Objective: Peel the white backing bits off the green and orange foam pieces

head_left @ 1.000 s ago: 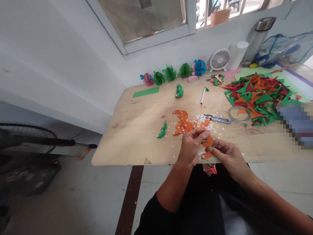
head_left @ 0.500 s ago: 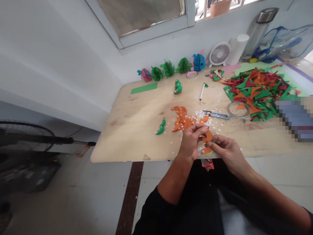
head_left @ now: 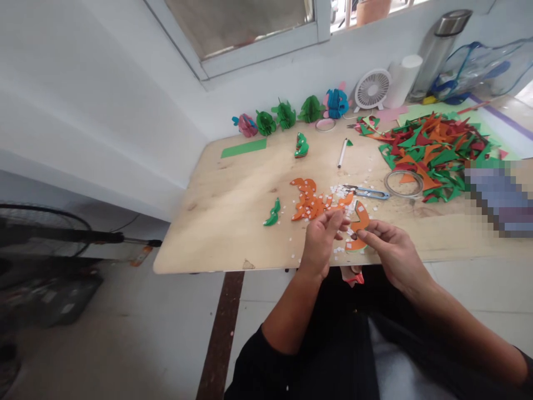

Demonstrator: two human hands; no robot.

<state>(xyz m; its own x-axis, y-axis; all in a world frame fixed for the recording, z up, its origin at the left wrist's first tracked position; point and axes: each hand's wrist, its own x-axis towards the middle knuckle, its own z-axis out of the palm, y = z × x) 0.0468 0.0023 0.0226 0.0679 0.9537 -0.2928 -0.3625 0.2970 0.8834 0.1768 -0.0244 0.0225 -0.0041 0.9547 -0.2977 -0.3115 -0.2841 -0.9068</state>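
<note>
My right hand [head_left: 391, 247] pinches a curved orange paper cutout [head_left: 360, 222] with a green underside, between thumb and fingers. Small white squares are stuck on its orange face. Just left of it, my left hand [head_left: 322, 241] has its thumb and fingers pressed together, apart from the cutout; whatever they hold is too small to make out. Beyond my left hand lie several orange cutouts [head_left: 306, 203] dotted with white squares. Loose white squares [head_left: 338, 194] are scattered around them. A wavy green cutout [head_left: 272, 213] with white squares rests further left.
Blue-handled thread snips [head_left: 370, 193] and a tape roll [head_left: 403, 184] lie near a heap of paper scraps [head_left: 441, 144]. A white pen [head_left: 342, 153] and stacked green cutouts [head_left: 301, 145] are farther back. Paper figures [head_left: 285, 115], a small fan [head_left: 372, 90] and a bottle [head_left: 437, 61] line the wall.
My left hand has come off the orange cutout and shifted slightly left, fingers still pinched. The cutout stays in my right hand, and more of its upper part shows.
</note>
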